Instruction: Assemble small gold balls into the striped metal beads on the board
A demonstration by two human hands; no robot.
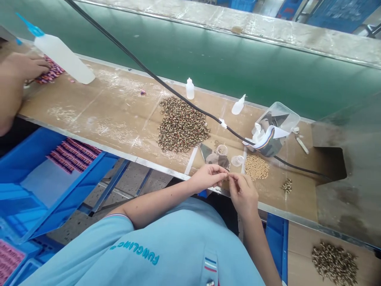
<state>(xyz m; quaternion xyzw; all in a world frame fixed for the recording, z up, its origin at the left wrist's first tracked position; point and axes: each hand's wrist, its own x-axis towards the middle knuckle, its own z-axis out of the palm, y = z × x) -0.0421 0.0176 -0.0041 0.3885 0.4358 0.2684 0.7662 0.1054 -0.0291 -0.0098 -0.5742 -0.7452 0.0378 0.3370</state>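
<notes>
At the near edge of the workbench, my left hand and my right hand meet with their fingertips pinched together. Whatever small piece sits between them is too tiny to make out. Just beyond the fingers lies a camouflage cloth, with a small clear cup on it. A second clear cup stands to its right. Close to my right hand spreads a pile of small tan beads. Farther left is a large heap of small dark and gold pieces.
A black cable hangs across the view. Two small white bottles stand or lean at the back, near a clear plastic box. At left, a co-worker's hand touches purple-pink pieces beside a large bottle. A blue crate sits below.
</notes>
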